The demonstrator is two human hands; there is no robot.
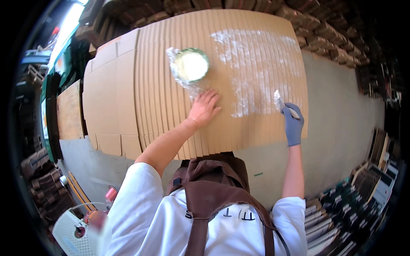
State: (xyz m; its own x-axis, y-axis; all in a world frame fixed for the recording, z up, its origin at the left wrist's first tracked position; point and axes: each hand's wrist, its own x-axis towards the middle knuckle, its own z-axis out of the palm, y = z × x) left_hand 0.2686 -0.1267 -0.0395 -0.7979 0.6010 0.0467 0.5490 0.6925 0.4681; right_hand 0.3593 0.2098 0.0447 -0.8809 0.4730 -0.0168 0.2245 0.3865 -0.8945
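Many cardboard sheets (156, 98) lie overlapped like shingles in front of me, their edges forming close parallel strips. My left hand (206, 106) is bare and rests on the strips, fingers stretched out, holding nothing. Just beyond it sits a round green-rimmed tub (208, 59) of white paste, with crumpled clear plastic film (173, 57) around its left side. My right hand (294, 123), in a grey glove, is closed around the handle of a brush (278, 101) whose tip is coated white. White smears (256, 64) cover the strips on the right half.
Stacks of cardboard (324, 32) line the far side and far right. A wooden board (70, 110) stands to the left. At lower left are a white perforated basket (70, 232) and yellow poles (80, 187); flat stacked pieces (324, 222) lie at lower right on the grey floor (329, 102).
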